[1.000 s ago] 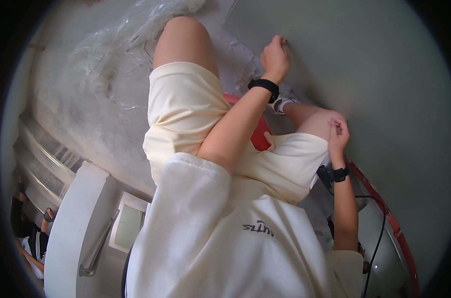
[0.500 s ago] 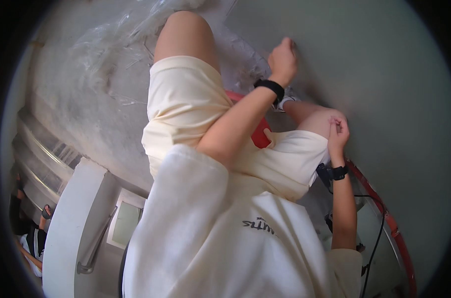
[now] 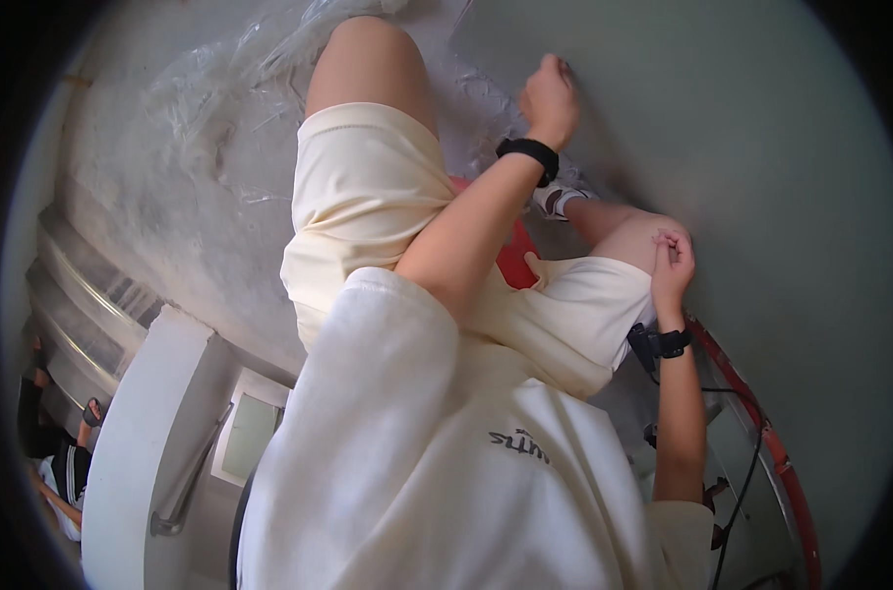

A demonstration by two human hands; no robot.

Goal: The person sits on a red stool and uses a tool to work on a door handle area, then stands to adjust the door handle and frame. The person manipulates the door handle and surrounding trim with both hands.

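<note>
My left hand [image 3: 550,98], with a black band on the wrist, is raised beside a broad pale green-grey panel [image 3: 781,167], fingers curled; what they hold, if anything, is hidden. My right hand [image 3: 670,264] rests on my bare right knee, fingers loosely bent and apart, nothing visible in them. A black device [image 3: 647,344] with a cord is beside that wrist. I am seated in cream shorts [image 3: 363,172], with a red surface [image 3: 515,258] between my legs.
Crumpled clear plastic [image 3: 210,88] lies on grey flooring. At lower left are steps [image 3: 88,315], a white low wall [image 3: 142,433], a metal handle [image 3: 171,516] and another person's legs [image 3: 53,433]. A red curved rim [image 3: 789,472] runs along the right.
My left hand moved a little right half a second ago and is now slightly higher and back left. My right hand stays on the knee.
</note>
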